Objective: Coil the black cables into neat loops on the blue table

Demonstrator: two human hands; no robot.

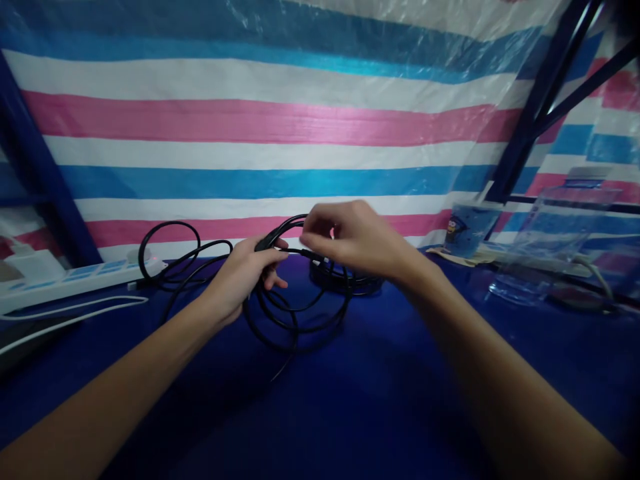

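Note:
A black cable (280, 327) hangs in several loose loops above the blue table. My left hand (245, 273) is closed around the bundled loops at their left side, thumb on top and some fingertips showing beneath. My right hand (350, 233) is at the upper right of the coil, its thumb and fingers bent into a pinch at the cable; the exact grip is partly hidden. A thicker black piece on the cable shows just under the right thumb. One thin loose end points down below the loops. More black cable (365, 287) lies coiled on the table behind.
To the left, black cable loops (170, 223) lie beside a white power strip (100, 275) with a white plug (35, 263), near a white cord (100, 303). At right stand a plastic cup with a straw (467, 230) and a clear container (535, 267). Striped sheeting (250, 120) hangs behind.

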